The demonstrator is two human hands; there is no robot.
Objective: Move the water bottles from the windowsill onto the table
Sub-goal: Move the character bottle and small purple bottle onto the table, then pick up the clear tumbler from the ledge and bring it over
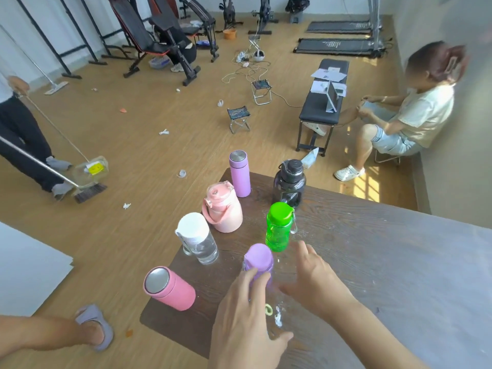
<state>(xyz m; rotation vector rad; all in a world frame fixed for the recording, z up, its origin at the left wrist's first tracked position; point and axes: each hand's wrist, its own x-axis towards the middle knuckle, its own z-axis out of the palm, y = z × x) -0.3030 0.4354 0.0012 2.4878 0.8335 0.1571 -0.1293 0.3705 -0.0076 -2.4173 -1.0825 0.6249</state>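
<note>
flanking the purple-lidded bottle (pixel 258 259) on the table (pixel 372 249), left hand (pixel 245 315) and right hand (pixel 311 278) splay, grip wide.

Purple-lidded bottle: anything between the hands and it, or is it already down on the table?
Nothing visible. The left hand and right hand flank the purple-lidded bottle, fingers spread; contact is unclear. It stands upright on the table, with the green bottle just behind it.
</note>
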